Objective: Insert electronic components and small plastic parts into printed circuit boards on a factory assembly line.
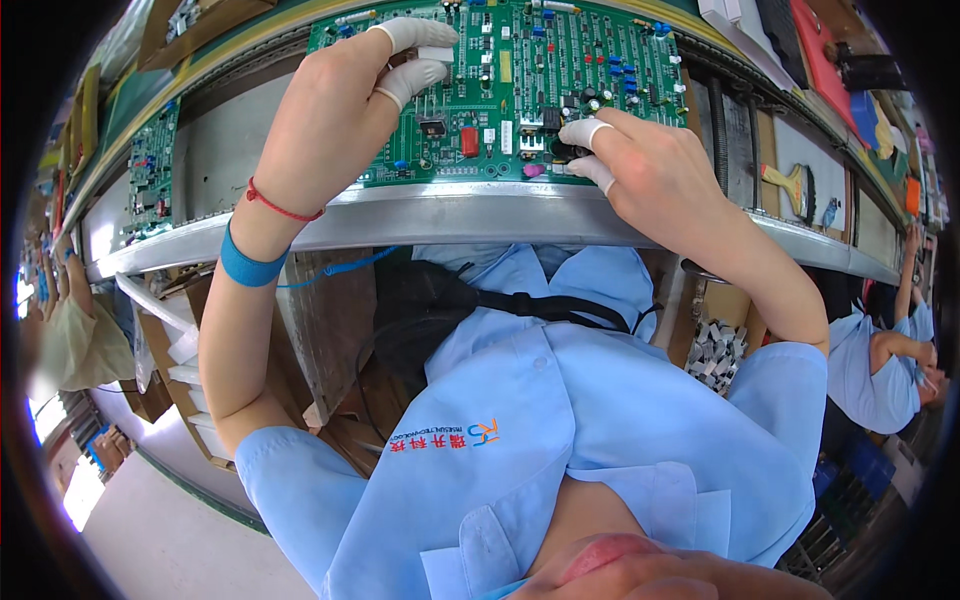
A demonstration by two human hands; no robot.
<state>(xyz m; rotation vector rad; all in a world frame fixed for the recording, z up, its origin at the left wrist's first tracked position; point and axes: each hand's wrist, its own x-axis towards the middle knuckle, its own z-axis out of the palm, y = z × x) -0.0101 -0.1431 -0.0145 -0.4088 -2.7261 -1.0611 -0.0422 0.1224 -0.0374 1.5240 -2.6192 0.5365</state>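
Observation:
A green circuit board [405,150] crowded with small parts lies across the metal rails in front of me. My left hand [345,90], with white finger cots on the thumb and fingers, is closed in a pinch on a small white block [435,54] over the board's left half. White cots also cover fingertips of my right hand [640,160]. Its fingers close around a black round component [566,150] near the board's front edge, mostly hidden by them. A red block-shaped component [469,142] stands on the board between my hands.
A silver rail [460,212] runs along the near edge. Another green board [153,170] sits farther left. At right lies a yellow-handled brush [790,185]. A blue coiled cord [345,267] hangs by my left wrist strap [250,262]. Another person [880,360] is at far right.

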